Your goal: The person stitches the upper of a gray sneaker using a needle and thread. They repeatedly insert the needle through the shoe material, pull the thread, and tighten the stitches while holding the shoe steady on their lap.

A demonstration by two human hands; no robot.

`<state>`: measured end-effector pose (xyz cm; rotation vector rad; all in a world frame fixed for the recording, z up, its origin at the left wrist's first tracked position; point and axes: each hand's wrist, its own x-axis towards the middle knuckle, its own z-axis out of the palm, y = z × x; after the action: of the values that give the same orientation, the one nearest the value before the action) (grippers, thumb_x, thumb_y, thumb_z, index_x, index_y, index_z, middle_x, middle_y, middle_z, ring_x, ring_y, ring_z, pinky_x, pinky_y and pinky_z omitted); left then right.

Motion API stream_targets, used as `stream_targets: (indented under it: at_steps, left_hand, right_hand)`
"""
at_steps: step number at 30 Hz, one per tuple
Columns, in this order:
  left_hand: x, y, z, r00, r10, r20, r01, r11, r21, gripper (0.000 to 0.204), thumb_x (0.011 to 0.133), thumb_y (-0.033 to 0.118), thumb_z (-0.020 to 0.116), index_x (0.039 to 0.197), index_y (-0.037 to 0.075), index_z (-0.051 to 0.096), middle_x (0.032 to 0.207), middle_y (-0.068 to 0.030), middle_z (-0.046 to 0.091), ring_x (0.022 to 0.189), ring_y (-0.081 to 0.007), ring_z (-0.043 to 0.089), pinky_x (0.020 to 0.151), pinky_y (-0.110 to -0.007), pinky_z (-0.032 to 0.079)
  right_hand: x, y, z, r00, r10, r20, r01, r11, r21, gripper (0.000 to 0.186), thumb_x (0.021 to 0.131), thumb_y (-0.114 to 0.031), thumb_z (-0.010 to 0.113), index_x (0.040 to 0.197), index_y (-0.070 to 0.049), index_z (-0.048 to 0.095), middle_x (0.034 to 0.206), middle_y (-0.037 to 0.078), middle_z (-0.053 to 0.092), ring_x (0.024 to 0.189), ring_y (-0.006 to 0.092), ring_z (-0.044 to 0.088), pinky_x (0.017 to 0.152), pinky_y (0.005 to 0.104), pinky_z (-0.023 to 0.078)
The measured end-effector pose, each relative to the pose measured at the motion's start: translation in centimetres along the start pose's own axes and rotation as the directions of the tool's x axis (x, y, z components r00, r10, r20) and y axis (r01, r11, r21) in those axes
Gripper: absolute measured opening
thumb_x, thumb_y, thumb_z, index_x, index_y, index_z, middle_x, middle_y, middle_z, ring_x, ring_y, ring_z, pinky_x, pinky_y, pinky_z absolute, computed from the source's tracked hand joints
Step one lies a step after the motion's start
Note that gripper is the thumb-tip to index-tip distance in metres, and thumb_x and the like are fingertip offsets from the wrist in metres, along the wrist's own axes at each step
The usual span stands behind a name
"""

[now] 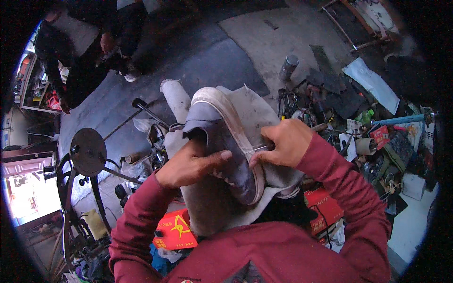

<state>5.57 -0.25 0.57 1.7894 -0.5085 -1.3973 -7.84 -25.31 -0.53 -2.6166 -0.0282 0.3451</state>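
A grey-blue shoe (211, 137) with a dirty off-white sole (233, 129) lies on my lap, toe pointing away and sole edge turned right. My left hand (191, 162) grips it, fingers inside the opening and hidden there, thumb pressed on the upper. At the sole's right edge, my right hand (286, 143) is closed in a pinch around a thin, shiny metal tool (258, 149). The tool's tip meets the sole edge; whether it goes in cannot be seen. Beneath the shoe, a thick beige cloth (203, 207) covers my legs.
Left stands a black metal stand with a round plate (88, 152). Red boxes (175, 230) lie beside my legs. Tools, scraps and a green bottle (365, 116) clutter the right side, with a dark cylinder (289, 63) farther off. Another person (85, 42) is at the far left.
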Motion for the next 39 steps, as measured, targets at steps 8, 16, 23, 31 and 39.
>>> stream_targets:
  at_steps: [8, 16, 23, 31, 39]
  left_hand:
    - [-0.4, -1.4, 1.1, 0.940, 0.200, -0.275, -0.266, 0.936, -0.231, 0.056, 0.095, 0.028, 0.077, 0.132, -0.009, 0.060, 0.119, -0.0102, 0.070, 0.103, -0.0176, 0.065, 0.089, -0.033, 0.053]
    - [0.1, -0.9, 2.1, 0.967, 0.182, -0.180, -0.206, 0.971, -0.124, 0.062, 0.098, 0.031, 0.072, 0.139, -0.010, 0.050, 0.105, -0.0072, 0.069, 0.091, -0.0172, 0.066, 0.081, -0.033, 0.055]
    - [0.5, -1.4, 2.5, 0.941, 0.188, -0.280, -0.186, 0.982, 0.034, 0.046, 0.100, 0.034, 0.070, 0.118, -0.008, 0.062, 0.090, -0.0062, 0.066, 0.076, -0.0140, 0.060, 0.066, -0.032, 0.052]
    - [-2.9, 0.7, -0.6, 0.948, 0.279, -0.151, -0.221, 0.922, 0.318, 0.030, 0.099, 0.026, 0.069, 0.106, -0.003, 0.066, 0.079, -0.0127, 0.063, 0.070, -0.0257, 0.060, 0.067, -0.040, 0.050]
    - [-5.2, -4.7, -4.6, 0.682, 0.670, -0.293, -0.296, 0.620, 0.727, 0.012, 0.088, 0.003, 0.071, 0.100, 0.003, 0.069, 0.081, -0.0188, 0.068, 0.074, -0.0385, 0.069, 0.066, -0.041, 0.053]
  right_hand:
    - [-4.4, 2.2, 1.4, 0.978, 0.132, -0.162, -0.013, 0.813, 0.582, 0.045, 0.084, -0.035, 0.080, 0.109, -0.001, 0.065, 0.079, 0.009, 0.065, 0.066, 0.0239, 0.065, 0.064, 0.0367, 0.053]
    - [-2.7, -2.9, 1.6, 0.944, -0.228, 0.237, -0.265, -0.100, 0.959, 0.036, 0.096, -0.028, 0.063, 0.124, -0.006, 0.057, 0.076, -0.002, 0.052, 0.058, 0.0046, 0.041, 0.053, 0.0195, 0.034]
    - [-6.5, -0.1, 2.8, 0.952, 0.234, -0.196, 0.270, -0.346, 0.898, 0.024, 0.100, -0.033, 0.065, 0.098, -0.008, 0.065, 0.070, -0.001, 0.053, 0.062, 0.0115, 0.054, 0.057, 0.0275, 0.045]
    - [-2.4, -3.2, 4.4, 0.874, 0.067, -0.481, 0.199, 0.854, 0.481, 0.041, 0.075, -0.023, 0.092, 0.096, -0.004, 0.062, 0.083, 0.007, 0.061, 0.066, 0.0185, 0.059, 0.061, 0.0316, 0.048]
    - [-2.1, -3.4, 4.7, 0.902, 0.130, -0.412, 0.102, 0.863, 0.495, 0.044, 0.076, -0.024, 0.091, 0.102, -0.004, 0.061, 0.091, 0.012, 0.066, 0.073, 0.0266, 0.068, 0.066, 0.0366, 0.054]
